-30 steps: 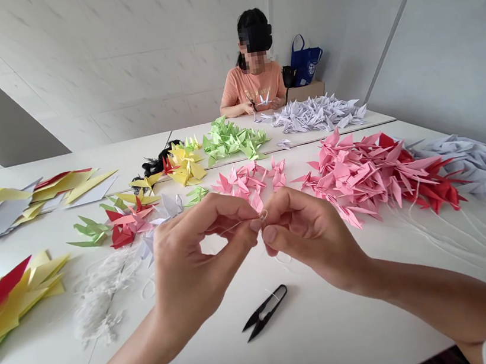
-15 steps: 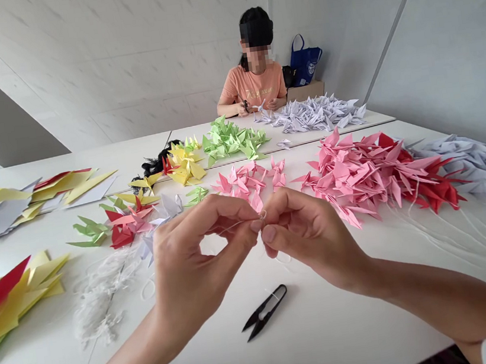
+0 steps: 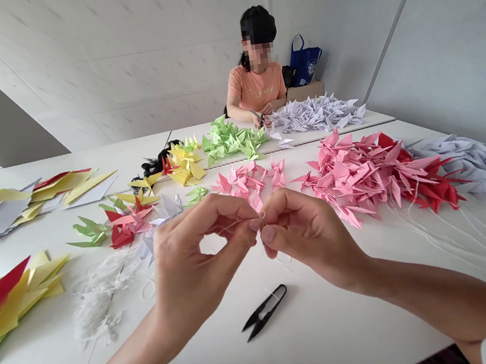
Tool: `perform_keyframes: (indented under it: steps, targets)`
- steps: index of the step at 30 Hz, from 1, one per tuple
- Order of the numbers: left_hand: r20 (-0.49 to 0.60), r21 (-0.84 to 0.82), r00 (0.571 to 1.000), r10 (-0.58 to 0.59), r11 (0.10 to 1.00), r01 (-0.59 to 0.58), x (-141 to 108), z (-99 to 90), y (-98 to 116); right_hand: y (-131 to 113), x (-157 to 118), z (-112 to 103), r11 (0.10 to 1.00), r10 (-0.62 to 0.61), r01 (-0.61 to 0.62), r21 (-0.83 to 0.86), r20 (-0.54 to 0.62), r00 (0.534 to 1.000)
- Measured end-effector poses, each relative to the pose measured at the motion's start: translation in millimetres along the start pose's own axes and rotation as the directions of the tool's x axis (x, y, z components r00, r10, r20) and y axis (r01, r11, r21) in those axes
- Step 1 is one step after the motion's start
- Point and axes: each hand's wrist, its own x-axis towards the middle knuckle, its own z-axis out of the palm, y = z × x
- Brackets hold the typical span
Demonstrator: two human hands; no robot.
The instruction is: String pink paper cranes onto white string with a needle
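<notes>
My left hand and my right hand hang above the white table, fingertips meeting in the middle. Each pinches a thin white thread between thumb and forefinger. Any small item at the pinch is mostly hidden by my fingers. Black thread snips lie on the table below my hands, touching neither. Just beyond my fingers sits a heap of pink origami cranes. A tangle of white thread lies left of my left wrist.
Crane heaps in red, pink, pale lilac, yellow and green cover the tables, with folded paper stacks at left and loose threads at right. A seated person across the table works with scissors. Behind them are a blue bag and a cardboard box.
My hands have barely moved. The seated person has turned their head and shifted their hands and scissors to the right, towards the pale crane heap.
</notes>
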Motion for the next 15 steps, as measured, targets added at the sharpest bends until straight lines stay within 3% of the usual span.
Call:
perform_keyframes:
  steps: [15]
  targets:
    - [-0.030,0.011,1.000,0.008,1.000,-0.007,-1.8,1.4,0.3,-0.7,-0.2,0.5,1.000,-0.008,0.008,-0.016,-0.007,1.000]
